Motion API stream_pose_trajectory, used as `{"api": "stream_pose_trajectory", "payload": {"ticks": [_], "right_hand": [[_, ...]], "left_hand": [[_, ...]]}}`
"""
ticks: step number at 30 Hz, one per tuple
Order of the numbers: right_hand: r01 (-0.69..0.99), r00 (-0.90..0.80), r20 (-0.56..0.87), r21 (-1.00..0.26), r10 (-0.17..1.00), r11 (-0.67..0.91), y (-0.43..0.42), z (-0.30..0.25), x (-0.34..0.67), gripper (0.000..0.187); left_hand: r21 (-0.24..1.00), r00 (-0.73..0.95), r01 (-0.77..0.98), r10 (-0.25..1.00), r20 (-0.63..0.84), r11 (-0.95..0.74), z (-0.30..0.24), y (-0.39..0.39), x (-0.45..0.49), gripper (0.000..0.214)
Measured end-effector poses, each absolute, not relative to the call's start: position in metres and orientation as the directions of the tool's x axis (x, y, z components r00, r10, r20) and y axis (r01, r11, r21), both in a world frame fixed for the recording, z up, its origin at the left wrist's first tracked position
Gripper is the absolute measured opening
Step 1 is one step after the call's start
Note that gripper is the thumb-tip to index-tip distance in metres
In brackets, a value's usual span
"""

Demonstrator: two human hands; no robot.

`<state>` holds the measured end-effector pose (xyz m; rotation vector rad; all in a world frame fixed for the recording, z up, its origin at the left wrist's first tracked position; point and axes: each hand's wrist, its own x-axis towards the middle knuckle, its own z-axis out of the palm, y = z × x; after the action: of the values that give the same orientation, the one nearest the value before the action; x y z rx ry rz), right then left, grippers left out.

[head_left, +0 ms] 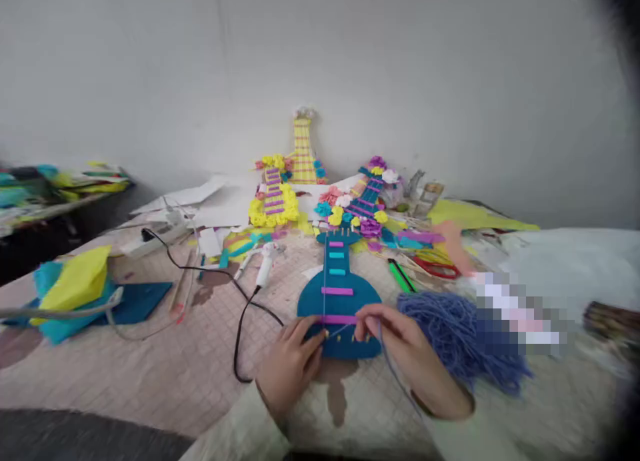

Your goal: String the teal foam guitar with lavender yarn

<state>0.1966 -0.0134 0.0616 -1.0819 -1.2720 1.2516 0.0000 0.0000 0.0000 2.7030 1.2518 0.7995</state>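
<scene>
A teal guitar-shaped cutout (310,298) lies on the table in front of me, with pink and light-blue bars across its neck and body. Small pegs stand at its head and near its lower edge. One strand of blue yarn (325,268) runs down the neck to a lower peg. There my left hand (295,361) is closed, its fingertips pressing the yarn beside the peg. My right hand (395,344) pinches the same yarn to the right, drawn taut between the hands. Its loose length hangs past my right wrist.
A heap of blue yarn (445,334) lies right, near a green cutter (401,276) and red-handled scissors (440,268). Left are a white glue gun (265,268), its black cord (237,334) and a power strip (155,241). Decorated guitar shapes (303,151) lean against the wall.
</scene>
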Motion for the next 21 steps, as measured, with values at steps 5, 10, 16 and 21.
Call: {"api": "stream_pose_trajectory", "payload": {"ticks": [5,10,16,21], "right_hand": [[-0.275,-0.295,-0.257,-0.899,0.92,-0.339,-0.003,0.078,0.227,0.025],[0.309,-0.246,-0.14,-0.949,0.959,-0.059,0.024,0.087,0.242,0.019],[0.781,-0.326,0.09,-0.535,0.941,0.322,0.066,0.095,0.247,0.017],[0.804,-0.451,0.001,-0.434,0.893,0.406,0.068,0.098,0.237,0.016]], "left_hand": [[0.275,0.54,0.687,0.725,0.427,-0.673,0.001,0.0,0.0,0.027],[0.281,0.53,0.68,0.72,0.448,-0.677,-0.002,0.0,-0.001,0.026],[0.294,0.539,0.668,0.717,0.442,-0.683,-0.002,0.0,-0.002,0.027],[0.322,0.525,0.663,0.726,0.444,-0.676,-0.002,0.001,-0.002,0.026]]}}
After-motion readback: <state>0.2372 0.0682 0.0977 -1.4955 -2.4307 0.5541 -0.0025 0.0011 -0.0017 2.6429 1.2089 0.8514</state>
